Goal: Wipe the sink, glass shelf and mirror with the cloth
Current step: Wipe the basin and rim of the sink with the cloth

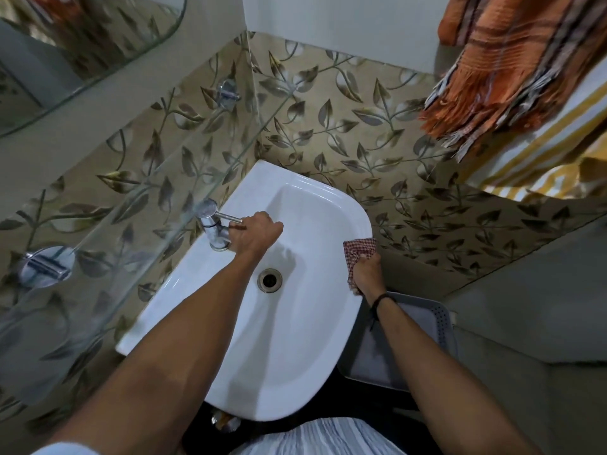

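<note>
A white sink (305, 349) fills the middle, with a round drain (269, 280) in its bowl. My left hand (254, 234) is curled round the spout of the chrome tap (213, 226) at the sink's left edge. My right hand (368, 272) grips a red-and-white checked cloth (359, 249) against the sink's right rim. A clear glass shelf (98, 251) runs along the left wall above the sink, held by chrome brackets (46, 266). The mirror (65, 47) hangs in the upper left corner.
Leaf-patterned tiles cover both walls. An orange fringed towel (505, 67) hangs at the upper right over a yellow-striped cloth (542, 159). A grey plastic basket (404, 343) stands below the sink's right side.
</note>
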The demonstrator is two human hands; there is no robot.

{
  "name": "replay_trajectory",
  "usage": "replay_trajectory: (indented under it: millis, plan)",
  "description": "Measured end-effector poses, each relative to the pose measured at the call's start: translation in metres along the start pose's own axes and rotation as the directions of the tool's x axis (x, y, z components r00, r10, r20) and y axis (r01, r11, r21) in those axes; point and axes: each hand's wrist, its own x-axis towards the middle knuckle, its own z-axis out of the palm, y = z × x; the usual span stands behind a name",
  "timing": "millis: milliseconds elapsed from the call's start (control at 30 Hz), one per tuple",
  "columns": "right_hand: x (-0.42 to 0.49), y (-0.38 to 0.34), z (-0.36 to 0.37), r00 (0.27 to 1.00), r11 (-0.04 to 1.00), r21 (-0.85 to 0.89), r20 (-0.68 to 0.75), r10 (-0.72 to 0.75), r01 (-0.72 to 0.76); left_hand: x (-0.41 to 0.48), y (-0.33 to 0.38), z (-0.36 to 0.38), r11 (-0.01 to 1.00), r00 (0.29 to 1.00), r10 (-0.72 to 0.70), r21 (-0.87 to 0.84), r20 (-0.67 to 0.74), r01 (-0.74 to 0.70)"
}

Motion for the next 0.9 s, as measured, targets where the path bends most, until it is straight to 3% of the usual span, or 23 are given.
replay_trajectory:
  millis: [233, 333, 433, 533, 667, 900]
  plan:
    - [0.043, -0.025, 0.0, 0.999, 0.997, -0.073, 0.028, -0.036, 0.038, 0.0, 0.0, 0.004, 0.999, 0.998, -0.029, 0.034, -0.062, 0.031]
    - [0.032, -0.012, 0.004, 0.998, 0.998, -0.039, -0.036, -0.047, 0.046, 0.001, 0.002, 0.004, 0.998, 0.997, -0.05, 0.044, -0.06, 0.053]
    - [0.04, 0.051, 0.018, 0.994, 0.996, -0.069, -0.087, -0.063, 0.057, 0.002, 0.002, 0.005, 0.997, 0.997, -0.052, 0.048, -0.058, 0.055]
    - [-0.004, 0.057, 0.025, 0.989, 0.989, -0.148, -0.141, -0.036, 0.014, 0.002, 0.001, 0.005, 0.998, 0.998, -0.044, 0.048, -0.045, 0.046]
    - [-0.018, 0.04, 0.016, 0.97, 0.9, -0.435, -0.224, -0.097, -0.011, -0.004, -0.005, 0.004, 0.996, 1.0, -0.021, -0.091, 0.003, 0.021]
    - [0.042, -0.024, -0.003, 0.994, 0.886, -0.462, -0.105, -0.016, -0.035, -0.003, -0.006, 0.005, 0.99, 1.0, -0.025, -0.139, -0.012, 0.023]
